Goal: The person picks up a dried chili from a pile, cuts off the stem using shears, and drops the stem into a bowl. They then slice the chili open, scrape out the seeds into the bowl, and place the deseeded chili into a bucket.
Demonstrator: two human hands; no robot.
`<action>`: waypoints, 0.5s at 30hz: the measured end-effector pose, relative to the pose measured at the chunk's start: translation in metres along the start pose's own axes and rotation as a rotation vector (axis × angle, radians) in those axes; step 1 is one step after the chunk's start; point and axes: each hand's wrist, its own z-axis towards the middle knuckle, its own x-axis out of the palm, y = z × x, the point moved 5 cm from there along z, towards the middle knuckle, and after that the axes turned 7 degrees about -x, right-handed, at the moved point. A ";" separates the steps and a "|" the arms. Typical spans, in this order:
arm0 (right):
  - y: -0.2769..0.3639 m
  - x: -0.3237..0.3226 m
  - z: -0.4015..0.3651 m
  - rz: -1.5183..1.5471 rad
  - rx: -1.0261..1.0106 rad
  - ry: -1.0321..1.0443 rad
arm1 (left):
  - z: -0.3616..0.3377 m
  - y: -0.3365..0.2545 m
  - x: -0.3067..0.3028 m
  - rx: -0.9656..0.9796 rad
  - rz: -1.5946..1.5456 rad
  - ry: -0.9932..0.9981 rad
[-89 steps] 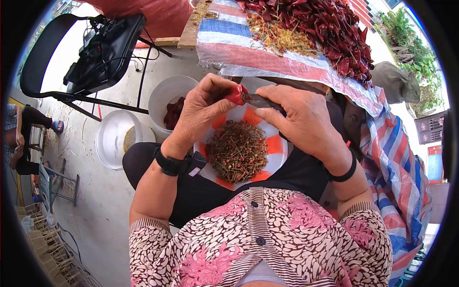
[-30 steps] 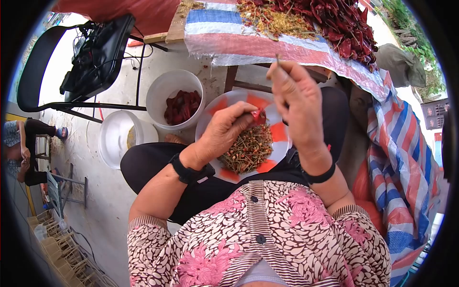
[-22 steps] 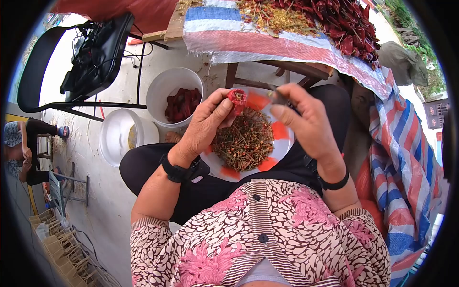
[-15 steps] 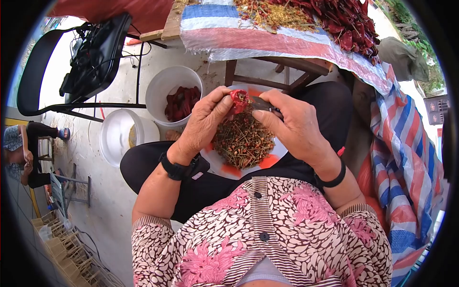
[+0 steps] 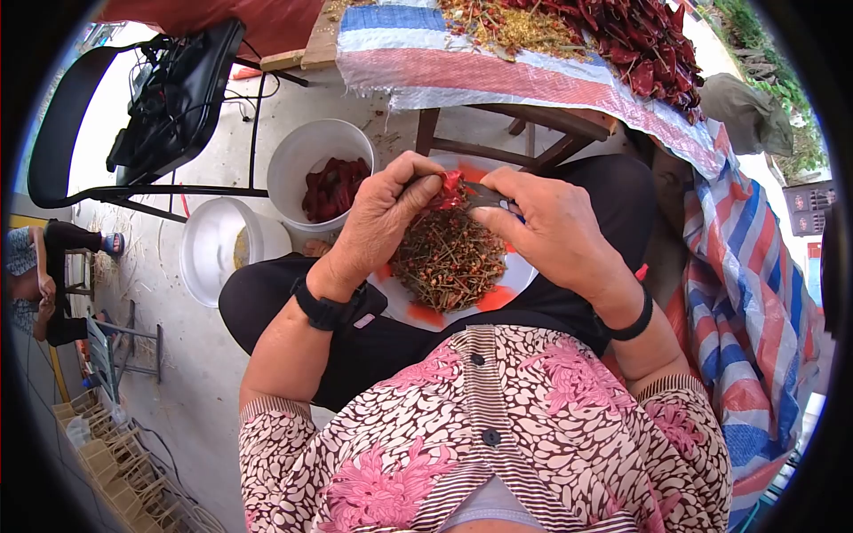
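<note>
My left hand (image 5: 384,209) is closed, pinching a dried red chili pepper (image 5: 451,188) between thumb and fingers. Facing it, my right hand (image 5: 555,218) grips a short dark-bladed tool (image 5: 484,195), its tip right at the chili; most of its handle is hidden in the palm. Both hands are held over a white basin (image 5: 526,277) with orange-red patches, which rests in my lap. Heaped in the basin are chili stems (image 5: 444,266) with small red bits among them.
A white bucket (image 5: 283,147) holding red chilies (image 5: 330,191) stands ahead-left, with another white bucket (image 5: 209,253) beside it. A striped tarp (image 5: 498,75) carries a pile of dried chilies (image 5: 635,44). Far left are a black chair (image 5: 71,133) and a seated person (image 5: 67,266).
The chili and the blade tip have shifted slightly right, and my left fingers are curled further over the chili. Both hands keep their hold.
</note>
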 end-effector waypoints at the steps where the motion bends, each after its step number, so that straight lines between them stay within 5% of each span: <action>1: -0.001 0.001 0.001 0.009 0.008 0.012 | 0.000 0.001 0.001 -0.001 0.001 0.016; 8: 0.008 0.009 0.000 -0.093 -0.129 -0.194 | -0.001 0.007 0.009 -0.113 -0.203 0.084; 15: -0.012 0.039 -0.008 1.134 0.288 0.129 | -0.006 0.000 0.014 -0.005 -0.081 0.104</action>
